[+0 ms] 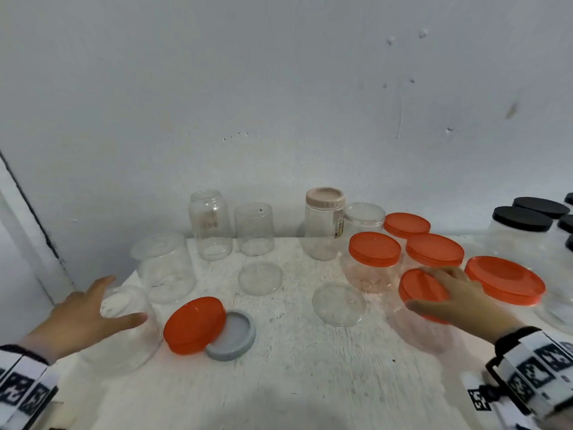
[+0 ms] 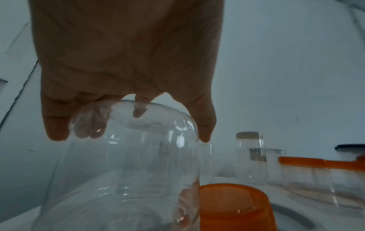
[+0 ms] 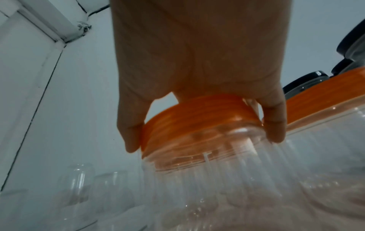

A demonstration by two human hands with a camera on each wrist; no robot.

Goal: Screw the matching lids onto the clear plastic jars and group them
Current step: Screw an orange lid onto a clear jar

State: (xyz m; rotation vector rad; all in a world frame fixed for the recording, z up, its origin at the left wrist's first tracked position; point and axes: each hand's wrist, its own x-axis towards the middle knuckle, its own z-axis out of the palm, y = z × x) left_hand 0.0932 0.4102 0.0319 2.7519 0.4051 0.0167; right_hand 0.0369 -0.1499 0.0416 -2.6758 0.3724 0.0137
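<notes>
The right hand (image 1: 459, 297) grips the orange lid (image 3: 199, 118) of a jar (image 3: 213, 184) crowded among the other orange-lidded jars, while the left hand (image 1: 83, 308) spreads wide over an upturned clear jar (image 2: 126, 164) near the table's left edge. Clear plastic is slick and light. A hurried left grab could tip that jar off the table (image 1: 294, 367), or knock the loose orange lid (image 1: 193, 325) beside it.

A plain, bare indoor workspace — home or storeroom, hard to say. A scuffed white tabletop (image 1: 297, 361) butts against a marked pale wall (image 1: 279, 88) at 12 o'clock — a white door frame (image 1: 28, 231) stands at 9.
</notes>
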